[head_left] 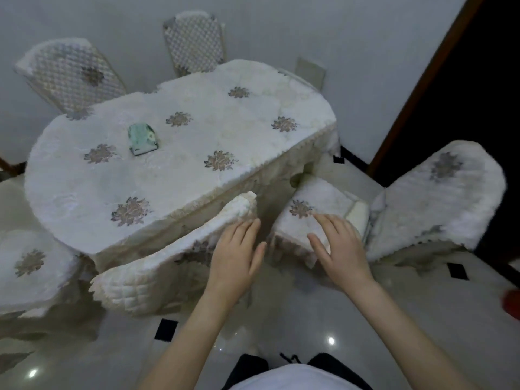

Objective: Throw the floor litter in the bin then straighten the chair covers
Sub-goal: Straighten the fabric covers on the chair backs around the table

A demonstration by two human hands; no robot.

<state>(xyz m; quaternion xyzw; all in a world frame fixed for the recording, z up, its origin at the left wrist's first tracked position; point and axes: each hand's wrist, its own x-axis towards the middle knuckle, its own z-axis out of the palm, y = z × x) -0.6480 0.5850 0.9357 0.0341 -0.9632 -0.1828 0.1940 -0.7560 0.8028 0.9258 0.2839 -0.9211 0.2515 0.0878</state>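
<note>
Looks like we're on step two, the covers: no litter visible on the floor (pixel 309 319) in this view, and I can't make out a bin. There is a red blob (pixel 512 304) at the right edge, can't tell what it is. Both hands are out front, low, at the near side of the counter (pixel 84 187). Left hand (pixel 236 257): fingers straight and together, thumb out, holding nothing, just beside the right end of the quilted chair-back cover (pixel 168 266); contact unclear. Right hand (pixel 342 249): fingers spread and relaxed, nothing gripped, over the near corner of the seat cover (pixel 318 198); fingertips on or just above the fabric, can't tell which. That seat cover sits skewed, with its near corner hanging over the edge, so it reads as the one being fixed. A fluffy back cover (pixel 439 198) is just right of it, well clear of both hands. Next move, my guess: right hand pinches the near hem and pulls it square to the seat, while the left steadies or tugs the quilted cover's top edge. The fabric is thick pile and will likely drag, not slide. Small green item (pixel 142 139) on the counter, not relevant.
</note>
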